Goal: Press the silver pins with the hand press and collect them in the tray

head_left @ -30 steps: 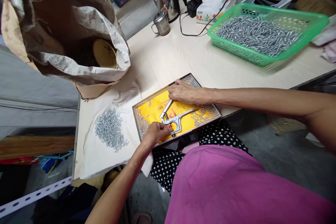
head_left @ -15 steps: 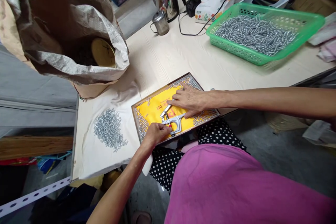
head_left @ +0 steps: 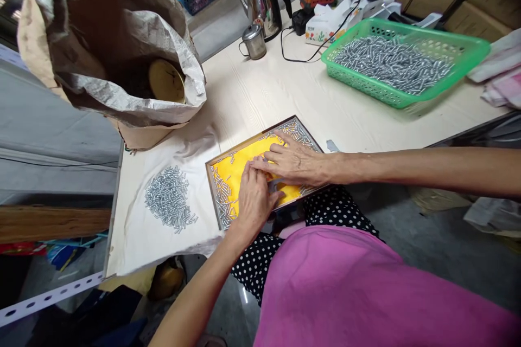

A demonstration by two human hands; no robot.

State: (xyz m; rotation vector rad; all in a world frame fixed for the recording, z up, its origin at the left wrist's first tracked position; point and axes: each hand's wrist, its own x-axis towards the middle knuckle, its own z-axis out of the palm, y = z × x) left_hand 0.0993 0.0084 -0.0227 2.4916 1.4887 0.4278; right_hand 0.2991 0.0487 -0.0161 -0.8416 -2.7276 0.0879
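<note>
So the left hand (head_left: pixel 257 194) is palm down with its fingers stretched out, tips right up against the right hand (head_left: pixel 299 162), whose fingers are loosely fanned. Can't tell if either one has a proper grip, since the contact is all underneath. The pliers (head_left: pixel 275 183) are under there too, lying in the yellow tray (head_left: pixel 248 153) near the middle, just a grey bit poking out between the hands. Looks to me like the step right now is handling the pliers, both hands on or over them. Any move from here calls for getting the fingers settled on the handles without flicking the loose pins (head_left: pixel 222 195) bunched at the tray's ends. Compared with half a second ago, the left hand has left its pinch at the red part and come up to meet the right one, so most of the pliers are hidden now; the right hand is still about where it was. The view's swung a touch too. Further out, the metal pile (head_left: pixel 169 198) sits on a cloth (head_left: pixel 136 249) to the left, the sack (head_left: pixel 193 89) stands behind it, and the green basket (head_left: pixel 358 85) full of metal bits is across the counter (head_left: pixel 260 97), near the kettle (head_left: pixel 265 8).
</note>
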